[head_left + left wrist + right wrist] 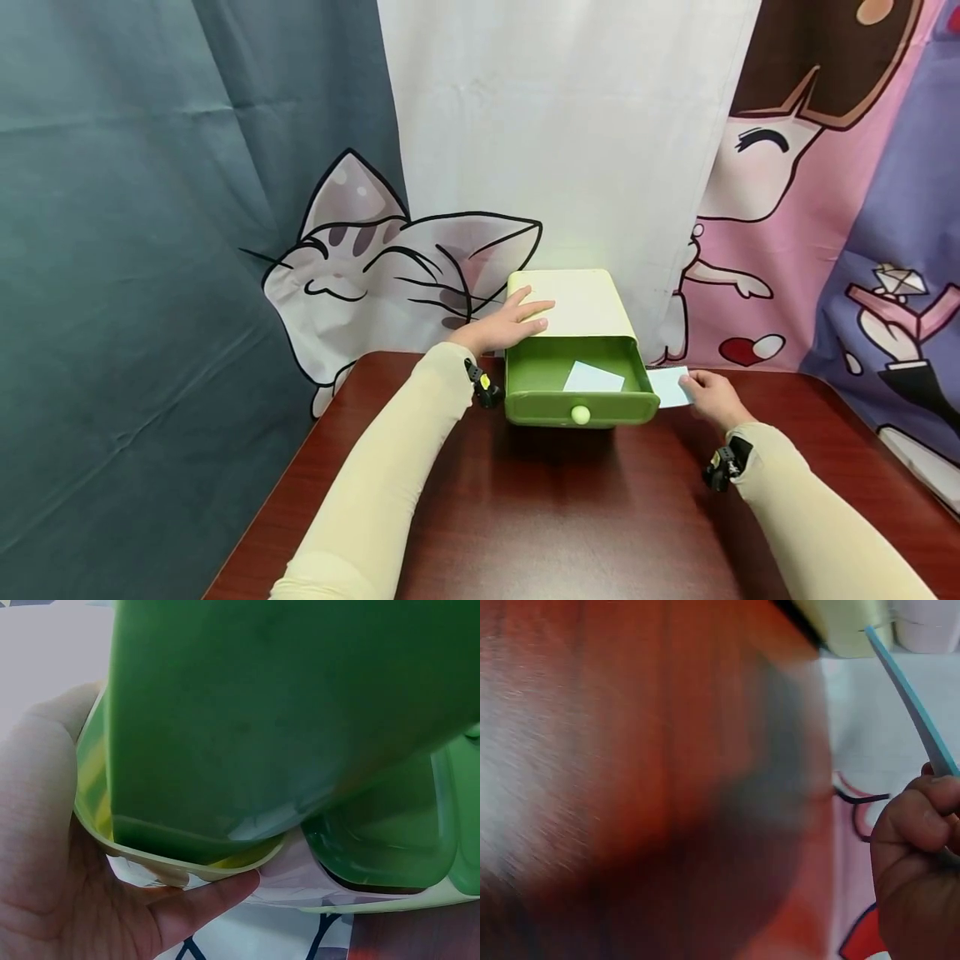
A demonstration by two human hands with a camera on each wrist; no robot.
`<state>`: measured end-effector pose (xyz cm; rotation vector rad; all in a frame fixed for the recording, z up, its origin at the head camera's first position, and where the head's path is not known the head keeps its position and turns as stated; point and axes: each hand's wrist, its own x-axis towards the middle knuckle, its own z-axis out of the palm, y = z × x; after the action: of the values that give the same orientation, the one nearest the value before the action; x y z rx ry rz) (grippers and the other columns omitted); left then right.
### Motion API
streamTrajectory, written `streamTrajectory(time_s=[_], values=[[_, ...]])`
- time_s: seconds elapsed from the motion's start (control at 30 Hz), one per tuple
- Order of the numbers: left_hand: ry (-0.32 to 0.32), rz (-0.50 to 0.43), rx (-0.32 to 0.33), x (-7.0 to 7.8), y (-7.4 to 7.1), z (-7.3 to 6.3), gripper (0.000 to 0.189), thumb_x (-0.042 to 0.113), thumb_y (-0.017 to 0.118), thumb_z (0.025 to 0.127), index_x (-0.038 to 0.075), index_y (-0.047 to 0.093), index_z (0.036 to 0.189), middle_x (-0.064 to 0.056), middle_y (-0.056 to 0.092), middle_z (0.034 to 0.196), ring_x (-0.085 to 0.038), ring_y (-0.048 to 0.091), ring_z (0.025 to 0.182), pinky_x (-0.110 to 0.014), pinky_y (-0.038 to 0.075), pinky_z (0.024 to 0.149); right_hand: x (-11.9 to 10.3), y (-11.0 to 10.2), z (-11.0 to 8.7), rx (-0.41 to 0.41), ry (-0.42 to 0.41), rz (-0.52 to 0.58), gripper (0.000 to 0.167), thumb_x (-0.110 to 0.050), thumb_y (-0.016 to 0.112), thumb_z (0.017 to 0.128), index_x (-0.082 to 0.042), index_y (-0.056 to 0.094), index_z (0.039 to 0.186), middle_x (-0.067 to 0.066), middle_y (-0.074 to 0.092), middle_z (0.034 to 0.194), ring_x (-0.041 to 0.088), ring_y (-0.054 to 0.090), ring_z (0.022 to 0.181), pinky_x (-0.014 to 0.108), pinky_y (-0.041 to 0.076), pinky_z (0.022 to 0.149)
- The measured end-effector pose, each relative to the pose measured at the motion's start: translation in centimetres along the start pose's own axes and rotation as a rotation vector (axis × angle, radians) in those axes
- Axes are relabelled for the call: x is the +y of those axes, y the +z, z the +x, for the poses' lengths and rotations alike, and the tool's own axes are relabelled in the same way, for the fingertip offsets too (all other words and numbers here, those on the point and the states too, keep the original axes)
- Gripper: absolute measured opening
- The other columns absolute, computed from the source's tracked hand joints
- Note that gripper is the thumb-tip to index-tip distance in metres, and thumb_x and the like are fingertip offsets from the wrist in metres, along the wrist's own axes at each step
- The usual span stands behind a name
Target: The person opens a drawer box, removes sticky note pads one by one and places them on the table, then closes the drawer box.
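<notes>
A cream storage box [581, 302] stands at the back of the table, its upper green drawer [536, 408] pulled out. Inside the drawer lies a pale blue sheet of paper [592, 380]. My left hand [504, 325] rests with spread fingers on the left side of the box top. In the left wrist view, the thumb and a finger lie along the box rim [187, 871]. To the right of the drawer, my right hand [716, 400] pinches another light blue piece of paper [670, 387] between thumb and fingers. That paper appears nearly edge-on in the right wrist view.
A round light-green knob [581, 415] sits on the drawer front. Beside the pulled-out drawer, the left wrist view shows another green drawer [390, 825] in the box. Dark red-brown table [570, 517] lies in front; a printed curtain [570, 142] hangs right behind.
</notes>
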<state>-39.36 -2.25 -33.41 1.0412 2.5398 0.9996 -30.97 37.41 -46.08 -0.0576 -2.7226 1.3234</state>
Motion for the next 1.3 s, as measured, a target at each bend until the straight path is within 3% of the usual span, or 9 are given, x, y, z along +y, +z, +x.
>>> streamTrajectory(time_s=[0.23, 0.5, 0.77, 1.07, 1.17, 1.3], values=[[-0.009, -0.023, -0.008, 0.0, 0.0, -0.2, 0.054, 0.044, 0.044, 0.107, 0.030, 0.036, 0.159, -0.002, -0.013, 0.169, -0.029, -0.004, 0.155, -0.055, 0.016, 0.120, 2.1, 2.4, -0.1, 0.032, 0.036, -0.066, 0.038, -0.020, 0.050, 0.105, 0.016, 0.063, 0.111, 0.013, 0.064, 0.083, 0.020, 0.056, 0.073, 0.031, 0.048, 0.063], [-0.007, -0.023, -0.017, 0.1, 0.0, 0.1, 0.054, 0.045, 0.044, 0.107, 0.031, 0.036, 0.159, -0.002, -0.014, 0.169, -0.027, -0.006, 0.155, -0.055, 0.015, 0.121, 2.8, 3.3, -0.1, 0.062, -0.026, -0.346, 0.035, -0.016, 0.052, 0.100, 0.016, 0.063, 0.109, 0.032, 0.066, 0.102, 0.047, 0.060, 0.092, 0.059, 0.047, 0.086], [-0.004, -0.019, -0.005, 0.2, 0.0, -0.1, 0.055, 0.045, 0.044, 0.107, 0.029, 0.036, 0.159, -0.003, -0.013, 0.169, -0.029, -0.004, 0.155, -0.056, 0.016, 0.120, 2.3, 3.2, 0.2, 0.008, -0.005, -0.504, 0.029, -0.012, 0.054, 0.098, 0.016, 0.053, 0.104, 0.038, 0.061, 0.098, 0.056, 0.060, 0.094, 0.064, 0.048, 0.082], [-0.008, -0.014, -0.013, -0.2, 0.0, 0.1, 0.055, 0.046, 0.044, 0.107, 0.030, 0.034, 0.159, -0.002, -0.014, 0.169, -0.030, -0.004, 0.155, -0.056, 0.016, 0.120, 3.0, 3.5, 0.6, -0.025, 0.095, -0.573, 0.032, -0.016, 0.053, 0.099, 0.014, 0.045, 0.106, 0.043, 0.053, 0.099, 0.060, 0.059, 0.090, 0.068, 0.050, 0.076], [-0.008, -0.028, -0.012, -0.1, -0.1, 0.0, 0.054, 0.045, 0.044, 0.107, 0.030, 0.035, 0.159, -0.001, -0.014, 0.169, -0.030, -0.003, 0.155, -0.056, 0.017, 0.120, 2.6, 3.3, 0.5, -0.021, 0.090, -0.569, 0.032, -0.016, 0.052, 0.100, 0.014, 0.044, 0.107, 0.043, 0.053, 0.100, 0.060, 0.058, 0.090, 0.068, 0.049, 0.077], [-0.011, -0.032, -0.011, 0.0, -0.1, 0.0, 0.054, 0.044, 0.045, 0.107, 0.031, 0.036, 0.159, 0.000, -0.013, 0.169, -0.028, -0.003, 0.155, -0.055, 0.017, 0.120, 2.1, 3.0, 0.4, 0.062, 0.033, -0.567, 0.036, -0.023, 0.049, 0.102, 0.012, 0.045, 0.108, 0.041, 0.053, 0.101, 0.060, 0.059, 0.087, 0.068, 0.049, 0.072]])
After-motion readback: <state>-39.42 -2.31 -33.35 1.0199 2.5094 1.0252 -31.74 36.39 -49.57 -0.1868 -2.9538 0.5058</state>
